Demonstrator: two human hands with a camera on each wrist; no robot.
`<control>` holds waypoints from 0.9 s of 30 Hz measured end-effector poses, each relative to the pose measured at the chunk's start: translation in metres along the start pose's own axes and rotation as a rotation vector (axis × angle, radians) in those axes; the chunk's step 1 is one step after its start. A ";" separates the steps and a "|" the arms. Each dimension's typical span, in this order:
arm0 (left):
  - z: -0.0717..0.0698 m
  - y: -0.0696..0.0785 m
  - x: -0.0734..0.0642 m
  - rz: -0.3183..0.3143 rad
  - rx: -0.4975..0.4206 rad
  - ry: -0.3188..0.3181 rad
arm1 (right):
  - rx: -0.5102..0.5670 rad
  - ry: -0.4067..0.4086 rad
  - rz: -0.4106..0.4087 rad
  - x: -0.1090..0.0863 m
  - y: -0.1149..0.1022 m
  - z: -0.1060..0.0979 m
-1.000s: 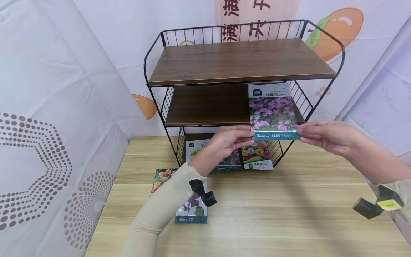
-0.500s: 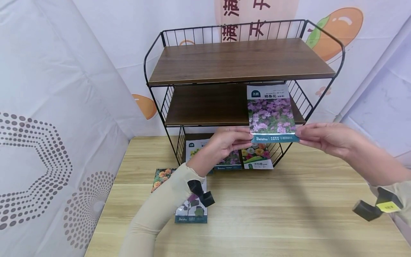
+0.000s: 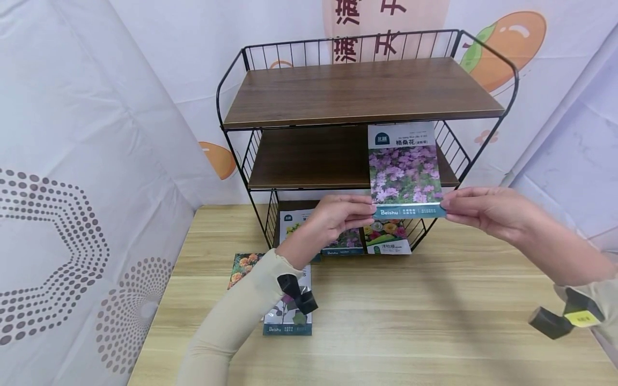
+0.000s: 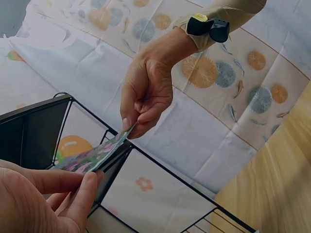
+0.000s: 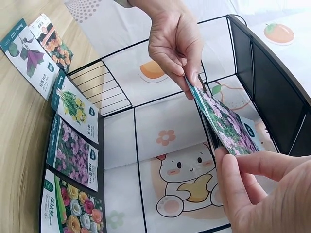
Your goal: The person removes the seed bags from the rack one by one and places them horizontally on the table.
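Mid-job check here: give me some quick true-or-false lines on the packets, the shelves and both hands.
1. The left hand and right hand both pinch the purple-flower packet. True.
2. Three packets show on the bottom shelf. True.
3. The held packet is level with that bottom shelf. False: it is at the middle shelf.
4. The rightmost packet below pictures only purple flowers. False: white, orange and pink blooms.
5. The orange-flower packet lies on the table. True.
6. The held packet is upside down. False: it reads upright in the head view.

Flower packet [image 3: 405, 172] slightly farther left
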State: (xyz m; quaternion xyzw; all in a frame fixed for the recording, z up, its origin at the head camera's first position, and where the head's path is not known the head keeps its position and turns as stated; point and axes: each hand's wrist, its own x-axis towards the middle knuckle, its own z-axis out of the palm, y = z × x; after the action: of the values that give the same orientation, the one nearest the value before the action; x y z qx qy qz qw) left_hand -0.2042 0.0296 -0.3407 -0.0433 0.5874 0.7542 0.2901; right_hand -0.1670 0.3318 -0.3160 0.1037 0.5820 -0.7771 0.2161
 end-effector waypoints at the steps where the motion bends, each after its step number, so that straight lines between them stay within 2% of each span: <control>1: -0.001 0.000 -0.001 0.001 0.007 -0.003 | -0.004 -0.004 -0.009 0.000 0.001 0.001; 9: -0.014 -0.001 -0.007 0.007 0.070 -0.048 | -0.079 -0.028 -0.069 -0.002 0.009 0.009; 16: -0.028 -0.005 -0.012 0.018 0.075 -0.065 | -0.153 -0.044 -0.104 -0.003 0.020 0.018; 19: -0.035 -0.009 -0.013 0.033 0.102 -0.069 | -0.177 -0.025 -0.100 -0.003 0.024 0.023; 27: -0.055 -0.021 -0.014 0.064 0.152 -0.079 | -0.222 -0.069 -0.058 0.005 0.039 0.034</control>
State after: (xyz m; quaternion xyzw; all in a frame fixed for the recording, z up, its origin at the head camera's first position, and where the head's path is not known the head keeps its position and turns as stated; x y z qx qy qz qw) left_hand -0.1978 -0.0224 -0.3699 0.0273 0.6323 0.7174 0.2911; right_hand -0.1509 0.2895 -0.3414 0.0357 0.6594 -0.7169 0.2235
